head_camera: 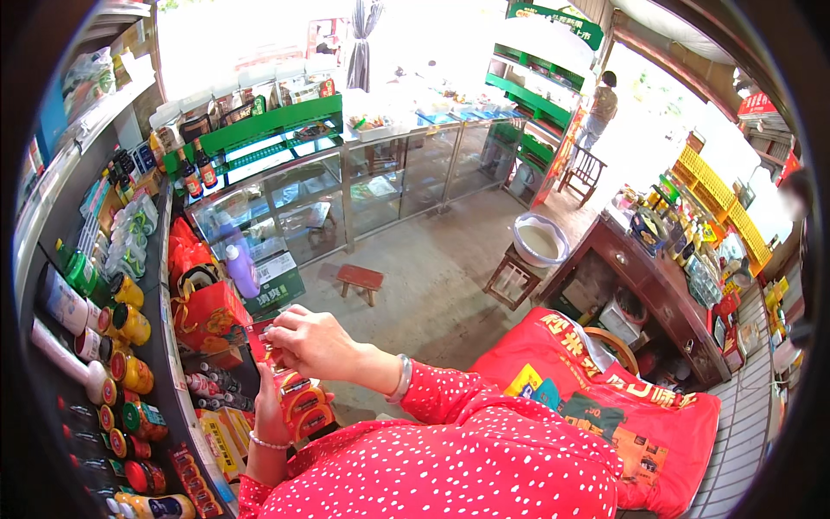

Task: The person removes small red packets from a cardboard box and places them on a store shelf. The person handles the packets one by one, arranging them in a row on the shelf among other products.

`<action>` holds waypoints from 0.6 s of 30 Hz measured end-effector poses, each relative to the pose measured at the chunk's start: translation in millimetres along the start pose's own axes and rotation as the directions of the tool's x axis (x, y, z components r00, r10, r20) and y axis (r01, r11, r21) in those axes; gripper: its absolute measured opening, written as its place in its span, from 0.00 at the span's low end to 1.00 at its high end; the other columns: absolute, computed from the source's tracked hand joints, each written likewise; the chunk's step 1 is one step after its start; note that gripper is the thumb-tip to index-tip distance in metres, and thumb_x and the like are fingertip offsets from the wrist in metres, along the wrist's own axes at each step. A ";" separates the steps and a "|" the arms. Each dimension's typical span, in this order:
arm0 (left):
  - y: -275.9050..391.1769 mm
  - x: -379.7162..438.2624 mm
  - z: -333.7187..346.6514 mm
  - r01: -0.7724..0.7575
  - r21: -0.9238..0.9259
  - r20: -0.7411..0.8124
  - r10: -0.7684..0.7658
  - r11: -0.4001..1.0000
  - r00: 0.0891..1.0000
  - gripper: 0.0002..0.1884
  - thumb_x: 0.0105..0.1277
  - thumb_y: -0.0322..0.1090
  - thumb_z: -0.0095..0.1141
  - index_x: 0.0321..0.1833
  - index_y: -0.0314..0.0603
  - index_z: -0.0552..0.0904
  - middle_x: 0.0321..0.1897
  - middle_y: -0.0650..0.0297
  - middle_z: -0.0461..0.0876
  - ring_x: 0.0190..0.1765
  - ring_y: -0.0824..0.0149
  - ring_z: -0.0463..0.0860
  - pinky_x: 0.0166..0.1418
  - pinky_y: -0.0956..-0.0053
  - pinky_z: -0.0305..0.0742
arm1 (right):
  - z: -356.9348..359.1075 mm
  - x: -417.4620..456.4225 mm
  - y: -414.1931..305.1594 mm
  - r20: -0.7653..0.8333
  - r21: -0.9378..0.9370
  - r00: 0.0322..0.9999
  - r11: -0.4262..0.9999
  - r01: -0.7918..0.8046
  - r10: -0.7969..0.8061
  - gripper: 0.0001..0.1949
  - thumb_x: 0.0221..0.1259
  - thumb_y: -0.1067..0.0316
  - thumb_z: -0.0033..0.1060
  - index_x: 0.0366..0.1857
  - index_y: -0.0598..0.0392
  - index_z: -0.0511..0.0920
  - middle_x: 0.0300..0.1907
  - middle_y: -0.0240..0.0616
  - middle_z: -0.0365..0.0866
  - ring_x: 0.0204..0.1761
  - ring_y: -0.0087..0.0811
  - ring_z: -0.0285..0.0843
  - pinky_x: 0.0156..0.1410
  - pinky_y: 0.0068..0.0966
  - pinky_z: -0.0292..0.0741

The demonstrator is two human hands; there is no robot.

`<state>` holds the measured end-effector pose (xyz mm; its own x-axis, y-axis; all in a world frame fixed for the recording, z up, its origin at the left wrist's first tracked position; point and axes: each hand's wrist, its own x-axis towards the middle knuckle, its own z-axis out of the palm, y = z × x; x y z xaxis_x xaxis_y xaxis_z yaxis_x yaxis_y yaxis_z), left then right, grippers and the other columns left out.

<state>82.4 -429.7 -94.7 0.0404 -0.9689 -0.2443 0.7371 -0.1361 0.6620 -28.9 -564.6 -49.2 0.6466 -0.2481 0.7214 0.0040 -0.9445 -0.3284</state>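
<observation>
In front of my body, low and left of centre, my left hand (270,405) holds a red printed box (305,405) upright, its thumb along the near side and fingertips showing at the far side. Above it my right hand (311,340) reaches over with curled fingers at the box's upper end. Whether those fingertips pinch something is too small to tell. A red gift bag (211,318) with a gold ribbon stands just beyond my hands. A purple bottle (242,271) stands behind it beside a green carton (279,285).
Shelves with jars (131,324) and bottles line the left. Glass display cases (382,185) stand ahead, a small red stool (360,279) on the floor. A basin (541,240) rests on a wooden stool. Large red bags (583,415) lie at right. A person (602,110) stands near the doorway.
</observation>
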 end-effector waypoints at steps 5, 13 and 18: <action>-2.5 -2.0 1.8 -0.031 -0.085 -0.005 0.030 0.996 1.000 0.38 0.74 0.68 0.29 0.68 0.39 0.68 0.54 0.49 0.81 0.51 0.49 0.85 0.50 0.50 0.84 | -3.1 -12.4 17.2 0.092 -0.010 0.989 0.994 -0.111 0.111 0.11 0.48 0.71 0.66 0.38 0.53 0.82 0.35 0.39 0.81 0.41 0.44 0.80 0.42 0.38 0.80; -8.2 4.7 -11.2 0.020 0.235 0.045 -0.031 0.972 0.998 0.36 0.76 0.64 0.31 0.66 0.36 0.69 0.52 0.47 0.82 0.50 0.48 0.86 0.46 0.51 0.86 | -13.6 -0.3 -1.3 -0.011 0.062 1.000 0.998 -0.004 0.005 0.12 0.48 0.71 0.66 0.39 0.54 0.81 0.35 0.39 0.81 0.41 0.44 0.81 0.42 0.36 0.80; -5.5 1.6 -4.6 0.010 0.204 0.133 -0.038 0.979 0.990 0.35 0.77 0.63 0.32 0.67 0.35 0.68 0.56 0.48 0.80 0.51 0.50 0.85 0.47 0.54 0.86 | -14.5 -14.6 15.6 0.038 0.007 0.991 0.992 -0.128 0.127 0.11 0.48 0.72 0.64 0.38 0.53 0.82 0.35 0.39 0.81 0.37 0.45 0.81 0.39 0.38 0.80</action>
<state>81.5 -429.6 -102.0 -0.0775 -0.9819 -0.1728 0.5842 -0.1852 0.7902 -49.4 -578.8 -56.1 0.6707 -0.3580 0.6496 -0.0732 -0.9035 -0.4223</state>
